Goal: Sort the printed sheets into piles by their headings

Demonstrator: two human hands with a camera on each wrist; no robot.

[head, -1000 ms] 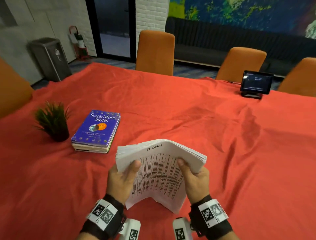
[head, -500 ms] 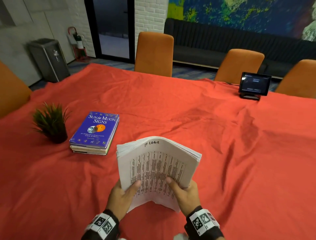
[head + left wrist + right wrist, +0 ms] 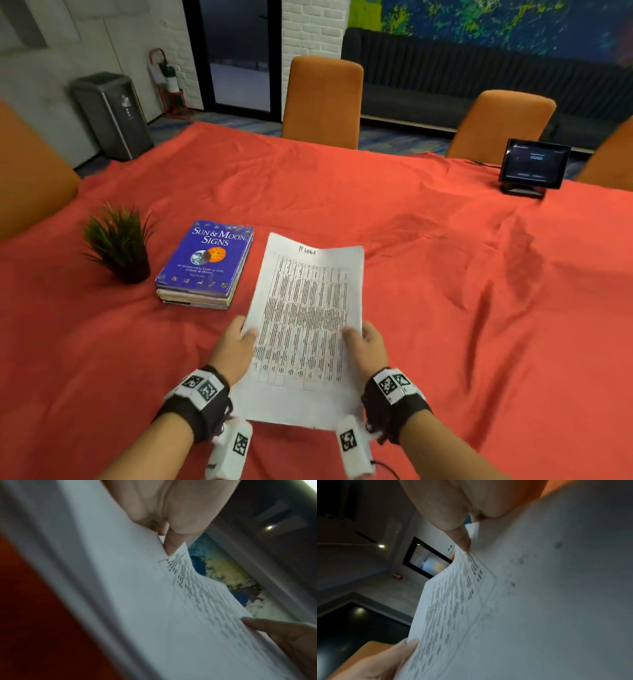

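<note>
Spreading across most of the frame, the red tablecloth [image 3: 428, 260] lies bare right of centre. Book stack [image 3: 205, 267] and plant [image 3: 118, 243] sit left. At lower centre the sheets [image 3: 305, 325], bowed a second ago, are flat now, left hand [image 3: 233, 346] and right hand [image 3: 368, 347] pinching their side edges.

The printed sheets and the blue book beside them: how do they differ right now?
The printed sheets are held up off the red tablecloth, gripped by the left hand and right hand; the blue book lies flat on top of other books, untouched. The sheets are white with a handwritten heading; the book has a glossy printed cover. Both face up towards the head camera.
</note>
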